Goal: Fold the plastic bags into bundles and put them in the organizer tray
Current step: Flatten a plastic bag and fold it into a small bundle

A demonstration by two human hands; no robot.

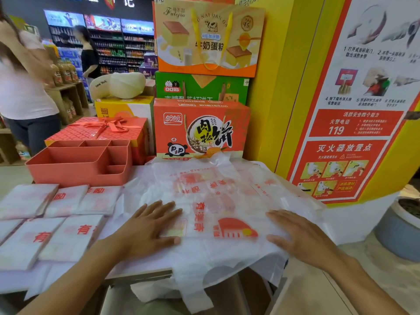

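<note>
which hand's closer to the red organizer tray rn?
Left. The left hand presses flat on the spread plastic bag in front and right of the organizer tray; the right hand presses the same bag farther right.

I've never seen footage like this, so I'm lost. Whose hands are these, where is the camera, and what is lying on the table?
There is no machine here: a person works with bare hands, and the one picture comes from a camera worn on their head, looking forward and down. The left hand and right hand lie flat, fingers straight, on an unfolded plastic bag spread over the table. Neither has a grip on anything. To the left lie folded bundles, and behind them stands the red organizer tray, with no bundles visible inside.
</note>
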